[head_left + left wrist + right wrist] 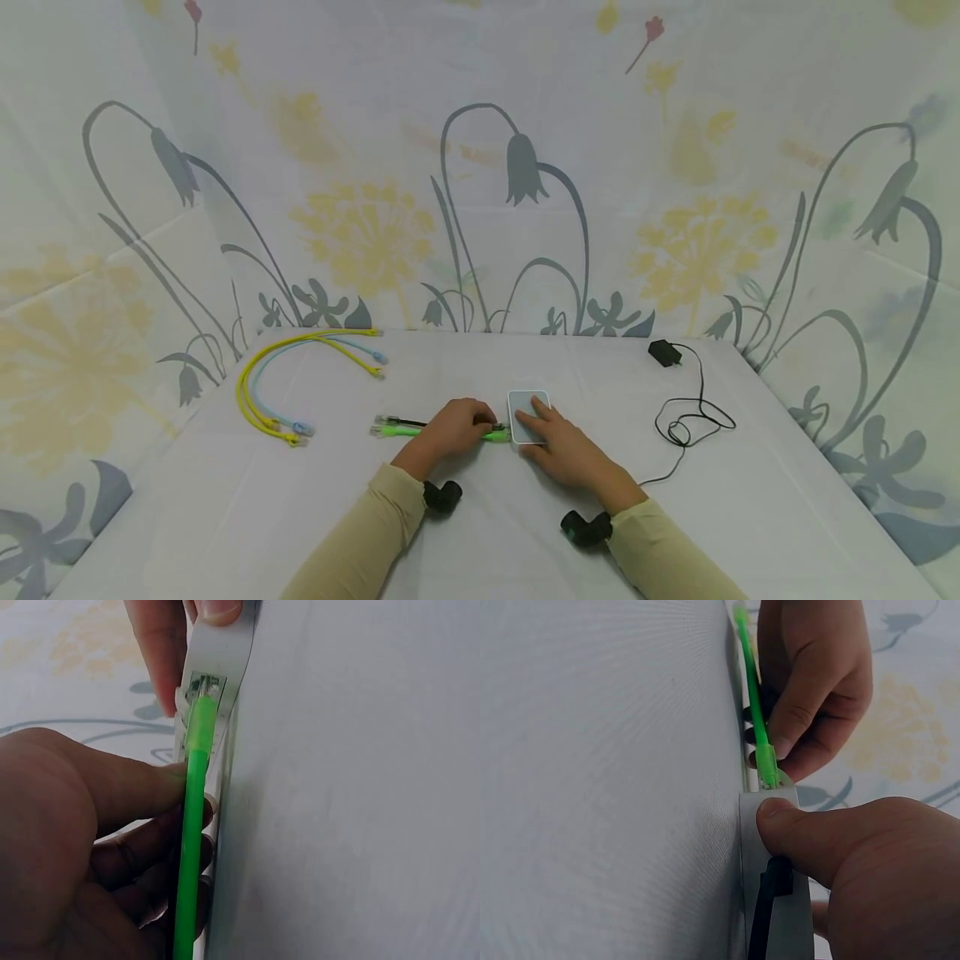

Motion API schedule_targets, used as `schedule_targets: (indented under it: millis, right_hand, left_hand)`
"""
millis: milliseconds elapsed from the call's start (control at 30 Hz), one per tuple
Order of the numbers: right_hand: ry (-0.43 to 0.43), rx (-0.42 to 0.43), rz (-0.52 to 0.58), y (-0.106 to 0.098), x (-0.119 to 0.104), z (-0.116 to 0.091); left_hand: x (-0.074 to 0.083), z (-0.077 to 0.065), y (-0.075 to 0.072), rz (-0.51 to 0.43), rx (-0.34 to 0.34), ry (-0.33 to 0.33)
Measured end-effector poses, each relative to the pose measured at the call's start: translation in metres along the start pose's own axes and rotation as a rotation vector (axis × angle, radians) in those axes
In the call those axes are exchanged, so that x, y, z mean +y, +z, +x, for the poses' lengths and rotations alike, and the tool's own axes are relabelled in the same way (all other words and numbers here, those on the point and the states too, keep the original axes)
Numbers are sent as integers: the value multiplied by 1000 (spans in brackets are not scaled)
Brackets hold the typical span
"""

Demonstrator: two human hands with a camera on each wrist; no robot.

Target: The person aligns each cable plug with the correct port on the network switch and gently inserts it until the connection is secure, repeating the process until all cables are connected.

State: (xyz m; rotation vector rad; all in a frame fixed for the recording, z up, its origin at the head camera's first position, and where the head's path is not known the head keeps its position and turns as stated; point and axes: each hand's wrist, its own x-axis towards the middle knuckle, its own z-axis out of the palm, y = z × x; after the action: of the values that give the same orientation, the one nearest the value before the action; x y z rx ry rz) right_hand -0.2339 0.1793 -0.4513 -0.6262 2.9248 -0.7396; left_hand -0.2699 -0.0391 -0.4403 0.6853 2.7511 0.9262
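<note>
A white router (529, 417) lies in front of me, and my right hand (566, 450) grips it, thumb on the near side and fingers over the top. A short green network cable (193, 847) has its plug in a port on the router's left side. My left hand (453, 429) pinches a black network cable (408, 422) near its plug, close to the same side. The green cable and my own fingers mostly hide that plug, so how deep it sits cannot be seen. A black power cord (761, 922) is plugged into the near side, below my right thumb.
Yellow network cables (243, 387) and a light blue one (258, 387) lie curved at the back left. To the right are a black power adapter (664, 352) and its loosely coiled cord (701, 408). A flower-printed curtain (480, 250) stands behind the white table (225, 517).
</note>
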Motion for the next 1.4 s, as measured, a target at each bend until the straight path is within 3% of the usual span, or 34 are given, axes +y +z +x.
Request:
schedule_targets:
  millis: [533, 767, 967, 1233, 1400]
  right_hand:
    - [-9, 8, -10, -3, -2, -2]
    - [4, 9, -10, -2, -2, -2]
    - [-7, 6, -6, -2, -2, -2]
    - [-18, 2, -11, 1, -2, -2]
    - [-6, -2, -4, 0, -2, -2]
  left_hand:
    - [-10, -4, -13, 54, 29, -31]
    - [-14, -12, -26, 38, 45, -38]
    - [-24, -16, -43, 12, 31, -122]
    - [-44, -29, -68, 38, 138, -164]
    - [-55, -37, -72, 54, 151, -154]
